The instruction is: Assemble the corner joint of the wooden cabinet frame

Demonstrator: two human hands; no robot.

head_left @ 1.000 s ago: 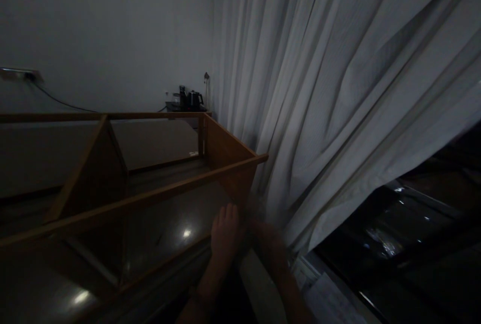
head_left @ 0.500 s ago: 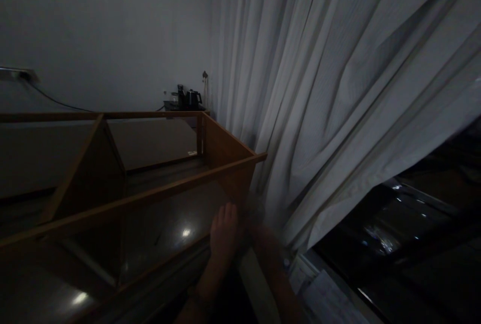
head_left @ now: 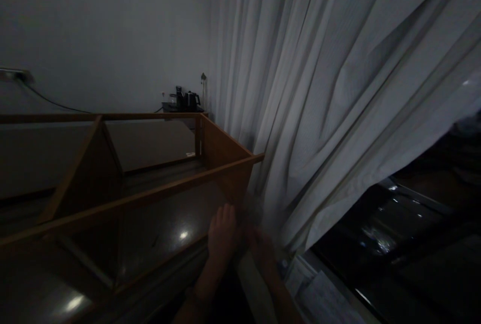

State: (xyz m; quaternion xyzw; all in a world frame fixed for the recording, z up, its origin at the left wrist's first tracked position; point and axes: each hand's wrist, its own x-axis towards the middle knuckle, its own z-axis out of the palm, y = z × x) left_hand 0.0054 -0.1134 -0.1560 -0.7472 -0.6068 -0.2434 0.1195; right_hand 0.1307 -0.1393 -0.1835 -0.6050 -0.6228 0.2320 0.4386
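Note:
In dim light my left hand (head_left: 222,233) reaches forward with its fingers stretched out side by side, resting by the lower near corner of a wooden shelf frame (head_left: 225,151) that lies on its side. My right hand (head_left: 262,248) is just to its right, at the hem of a white curtain (head_left: 319,113). That hand is dark and smeared, so its fingers cannot be made out. I see nothing held in either hand.
A glossy dark floor (head_left: 165,233) shows inside the frame. A kettle and cups stand on a small table (head_left: 184,103) by the far wall. A dark window or glass surface (head_left: 406,233) lies behind the curtain at the right, and papers (head_left: 319,294) lie low right.
Both hands have shifted slightly to the left and stay by the frame's corner. The view has drifted a little; the curtain has swayed slightly.

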